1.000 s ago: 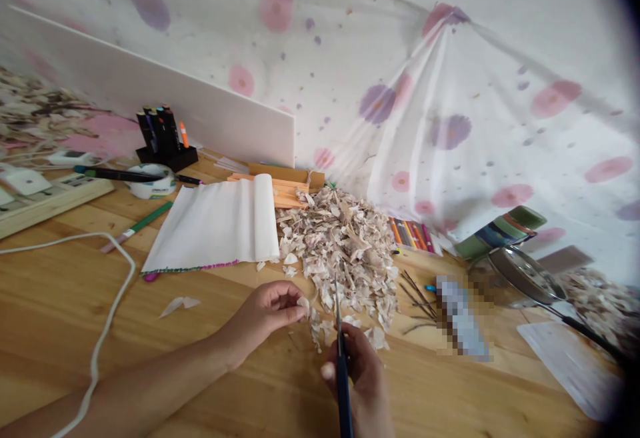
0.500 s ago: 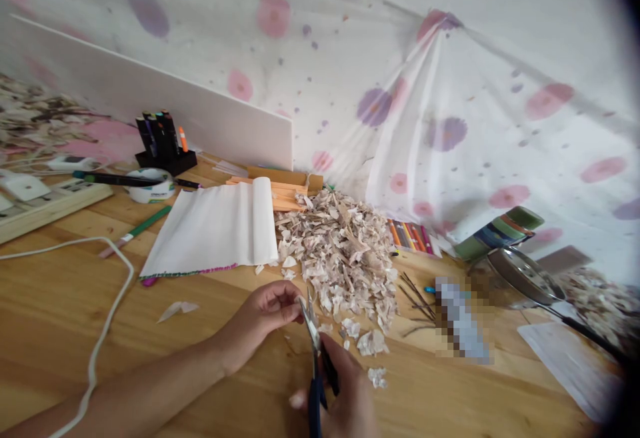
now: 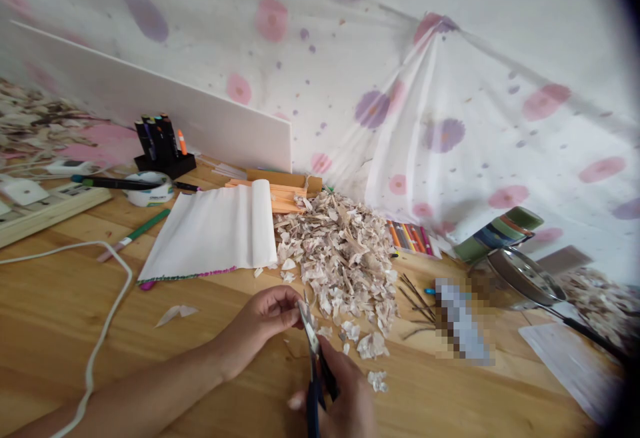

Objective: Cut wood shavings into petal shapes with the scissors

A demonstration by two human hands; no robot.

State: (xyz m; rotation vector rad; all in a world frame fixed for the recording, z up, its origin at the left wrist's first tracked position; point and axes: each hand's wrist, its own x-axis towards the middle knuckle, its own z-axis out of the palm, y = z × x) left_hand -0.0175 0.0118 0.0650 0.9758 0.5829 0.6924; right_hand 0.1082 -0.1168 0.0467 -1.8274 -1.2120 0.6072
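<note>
Most of the cutting looks done: a big heap of paper shreds (image 3: 345, 251) lies far of your hands, left hand (image 3: 263, 318) pinching what seems a last scrap, right hand (image 3: 345, 401) closed around scissors (image 3: 313, 351) with blades parted.

A white cable (image 3: 107, 318) crosses the wooden table (image 3: 45, 331) near a tape roll (image 3: 148, 189).

scissors (image 3: 313, 351) blades now open vs 1 s ago, angled to left hand (image 3: 267, 318), new scrap (image 3: 377, 379) on table
</note>
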